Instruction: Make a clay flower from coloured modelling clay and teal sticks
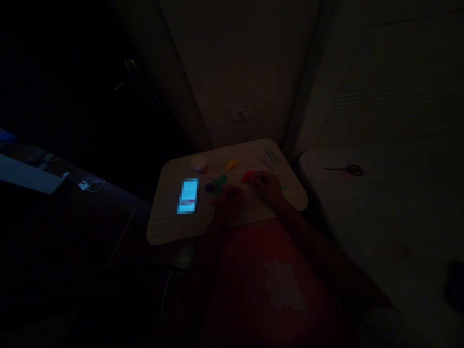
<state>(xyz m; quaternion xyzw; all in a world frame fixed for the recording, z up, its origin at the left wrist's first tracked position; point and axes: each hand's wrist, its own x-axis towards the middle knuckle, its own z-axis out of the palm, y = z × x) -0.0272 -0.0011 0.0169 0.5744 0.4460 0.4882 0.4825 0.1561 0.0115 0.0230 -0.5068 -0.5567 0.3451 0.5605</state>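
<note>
The light is very dim. My left hand (231,194) rests over the front of a small table (165,227), its fingers curled in; what they hold, if anything, is too dark to see. To its right, my right hand (268,187) is closed with the fingertips together, beside a soft-looking red piece (248,176). Whether the fingers touch that piece is unclear. Just left of my left hand lie a green piece (220,181) and a dark purple piece (209,187). An orange piece (231,165) sits farther back.
A lit phone (188,195) lies on the table's left part, with a pale round tub (199,163) behind it. Several thin blue-green sticks (268,157) are at the back right. Scissors (353,169) lie on a pale surface to the right. A wall socket (242,113) holds a plug.
</note>
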